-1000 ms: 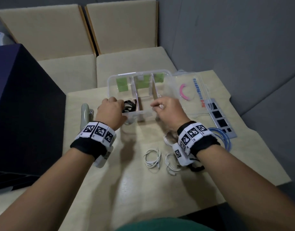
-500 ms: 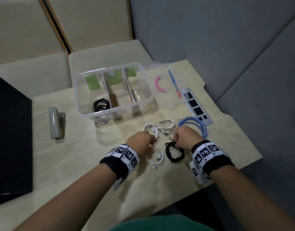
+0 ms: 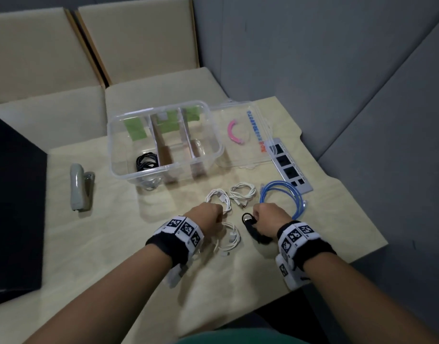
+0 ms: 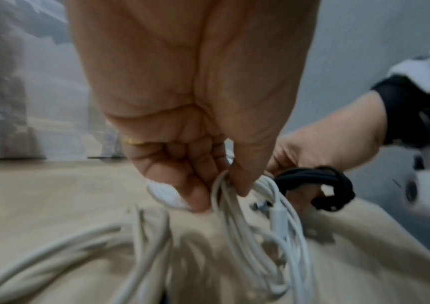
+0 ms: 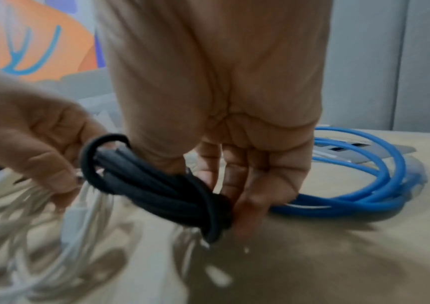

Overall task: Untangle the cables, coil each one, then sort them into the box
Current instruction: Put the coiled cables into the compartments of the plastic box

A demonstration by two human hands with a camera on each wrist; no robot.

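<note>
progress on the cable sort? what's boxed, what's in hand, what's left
Done: one black coil sits in the left compartment of the box; the other two look empty. In hand: left hand pinches a white coil, right hand grips a black coil. Left: the other white coils and the blue cable, all coiled on the table.

Cables — six; box — one.
</note>
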